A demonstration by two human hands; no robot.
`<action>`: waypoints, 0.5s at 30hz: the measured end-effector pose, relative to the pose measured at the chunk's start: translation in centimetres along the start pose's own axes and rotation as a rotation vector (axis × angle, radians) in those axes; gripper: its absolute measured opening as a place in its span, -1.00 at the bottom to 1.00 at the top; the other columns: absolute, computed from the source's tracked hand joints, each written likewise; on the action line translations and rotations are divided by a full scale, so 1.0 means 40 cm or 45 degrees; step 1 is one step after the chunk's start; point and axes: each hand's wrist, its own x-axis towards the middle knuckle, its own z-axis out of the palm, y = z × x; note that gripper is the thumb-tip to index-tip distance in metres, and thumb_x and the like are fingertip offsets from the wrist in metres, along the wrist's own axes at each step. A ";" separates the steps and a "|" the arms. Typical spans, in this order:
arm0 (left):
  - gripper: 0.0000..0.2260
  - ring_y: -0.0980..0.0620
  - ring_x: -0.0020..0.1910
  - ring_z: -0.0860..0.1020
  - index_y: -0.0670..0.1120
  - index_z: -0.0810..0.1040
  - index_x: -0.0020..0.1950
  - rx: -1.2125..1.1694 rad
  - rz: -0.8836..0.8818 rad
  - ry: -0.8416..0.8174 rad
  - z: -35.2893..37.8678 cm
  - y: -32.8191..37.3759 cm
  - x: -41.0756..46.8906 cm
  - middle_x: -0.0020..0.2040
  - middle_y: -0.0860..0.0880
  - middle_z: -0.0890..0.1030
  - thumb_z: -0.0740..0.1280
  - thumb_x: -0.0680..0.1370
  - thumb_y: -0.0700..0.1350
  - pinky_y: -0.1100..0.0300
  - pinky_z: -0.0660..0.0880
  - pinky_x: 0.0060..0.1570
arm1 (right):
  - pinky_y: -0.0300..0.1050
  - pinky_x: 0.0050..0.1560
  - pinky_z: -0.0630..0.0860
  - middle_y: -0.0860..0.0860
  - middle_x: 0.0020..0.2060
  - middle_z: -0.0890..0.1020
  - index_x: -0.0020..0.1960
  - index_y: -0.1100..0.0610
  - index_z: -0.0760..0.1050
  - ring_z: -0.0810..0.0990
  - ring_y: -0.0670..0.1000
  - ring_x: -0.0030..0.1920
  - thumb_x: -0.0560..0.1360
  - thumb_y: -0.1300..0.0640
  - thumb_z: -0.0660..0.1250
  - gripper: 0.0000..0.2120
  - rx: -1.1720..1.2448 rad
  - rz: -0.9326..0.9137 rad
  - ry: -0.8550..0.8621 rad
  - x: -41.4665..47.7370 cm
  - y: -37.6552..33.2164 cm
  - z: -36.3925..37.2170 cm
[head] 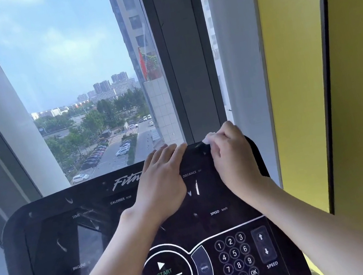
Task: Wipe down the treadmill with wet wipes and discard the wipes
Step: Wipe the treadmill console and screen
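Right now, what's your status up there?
Left hand flat on treadmill console. Right hand pinches wipe at top edge. No obstruction seen.

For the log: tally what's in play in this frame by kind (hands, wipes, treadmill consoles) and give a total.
hands: 2, left hand and right hand
wet wipe, pinched in the right hand: 1
treadmill console: 1
total: 4

Two hands, one wipe, one treadmill
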 end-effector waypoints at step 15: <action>-0.45 0.03 0.59 -0.25 0.04 -0.08 0.63 0.044 -0.037 -0.085 0.015 -0.002 -0.019 0.63 -0.01 -0.12 0.04 0.67 -0.10 0.14 -0.31 0.53 | -0.03 -0.14 0.59 0.06 -0.18 0.51 -0.05 0.24 0.65 0.57 0.10 -0.15 0.45 0.45 0.41 -0.83 -0.017 -0.114 -0.068 -0.016 0.017 -0.012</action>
